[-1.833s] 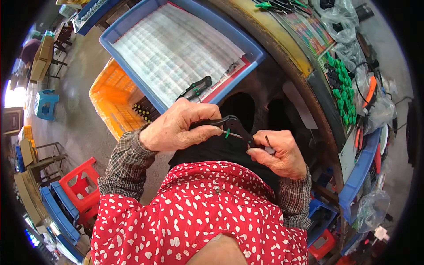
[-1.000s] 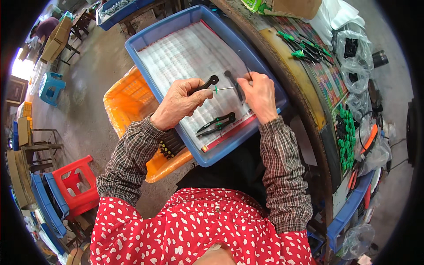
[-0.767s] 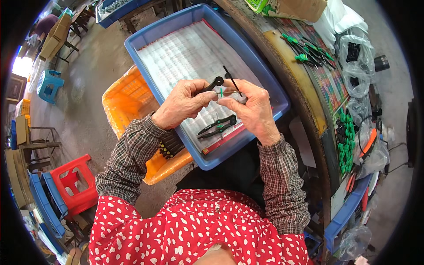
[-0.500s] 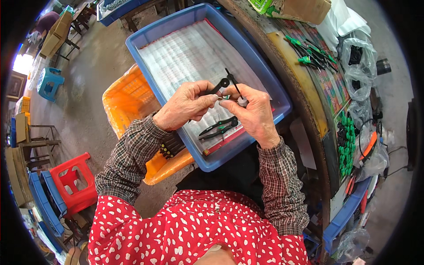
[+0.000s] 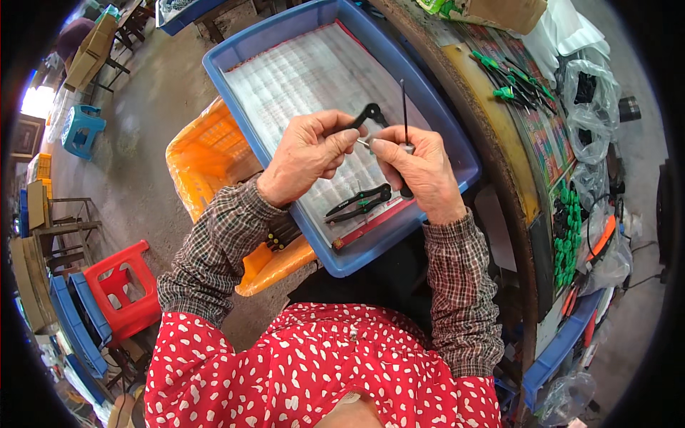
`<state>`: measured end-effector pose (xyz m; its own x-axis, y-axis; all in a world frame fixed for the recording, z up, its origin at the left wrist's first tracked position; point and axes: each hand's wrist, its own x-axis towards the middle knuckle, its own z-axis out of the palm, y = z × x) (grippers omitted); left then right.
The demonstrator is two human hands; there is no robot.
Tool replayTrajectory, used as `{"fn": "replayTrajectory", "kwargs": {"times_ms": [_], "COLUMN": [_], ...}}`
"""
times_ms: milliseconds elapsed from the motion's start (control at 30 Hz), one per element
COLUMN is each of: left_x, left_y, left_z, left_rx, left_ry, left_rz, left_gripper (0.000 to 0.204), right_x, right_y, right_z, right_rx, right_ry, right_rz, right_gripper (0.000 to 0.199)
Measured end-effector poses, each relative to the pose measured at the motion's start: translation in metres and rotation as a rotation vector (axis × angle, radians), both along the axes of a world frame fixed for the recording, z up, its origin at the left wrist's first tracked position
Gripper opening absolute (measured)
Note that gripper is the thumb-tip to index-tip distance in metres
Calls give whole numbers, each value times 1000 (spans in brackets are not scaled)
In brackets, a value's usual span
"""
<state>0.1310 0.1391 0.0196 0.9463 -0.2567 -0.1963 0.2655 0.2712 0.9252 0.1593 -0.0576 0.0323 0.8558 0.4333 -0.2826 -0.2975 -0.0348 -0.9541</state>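
Both hands meet above the middle of the large blue plastic tray (image 5: 457, 135), which is lined with pale printed paper and rests on the person's lap against the edge of the round workbench (image 5: 492, 143). The left hand (image 5: 303, 153) is curled nearly closed, thumb and forefinger pinching a small black plastic arm with a ringed end (image 5: 365, 115) that sticks up and to the right from the fingertips. The right hand (image 5: 421, 167) is likewise closed in a pinch, holding a thin black rod (image 5: 403, 107) that stands almost upright above its knuckles; a small silvery pin or tip shows between the 2 sets of fingertips, though what it belongs to is too small to tell. The step in hand looks like joining these 2 small parts, so it seems wise to keep the wrists braced close together, line the rod's lower end up with the ring before pressing, and work over the tray so anything dropped lands on the paper. 1 finished-looking pair of black hinged arms (image 5: 359, 202) lies on the liner just below the hands, beside a red strip at the tray's near wall. An orange plastic crate (image 5: 207, 157) sits left of the tray, and green-handled tools (image 5: 514, 78) lie on the bench to the right.
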Motion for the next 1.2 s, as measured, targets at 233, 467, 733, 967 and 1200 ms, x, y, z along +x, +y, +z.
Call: {"fn": "replayTrajectory", "kwargs": {"times_ms": [233,467,733,967,1200], "left_x": [5,6,14,47,76], "left_y": [2,0,5,33,58], "left_z": [3,0,1,-23,-34], "left_rx": [-12,70,224,811,1390], "left_ry": [7,17,-22,-235,-495], "left_rz": [-17,-34,17,53,47], "left_gripper": [20,16,14,18,24], "right_x": [0,-4,7,28,34], "right_y": [3,9,-1,-6,8], "right_z": [0,1,-1,-30,-44], "right_rx": [-251,-330,-192,-635,-934], "right_ry": [-401,-496,-130,-406,-499], "right_rz": [-27,-26,-23,-114,-10], "right_gripper": [18,23,25,34,29]}}
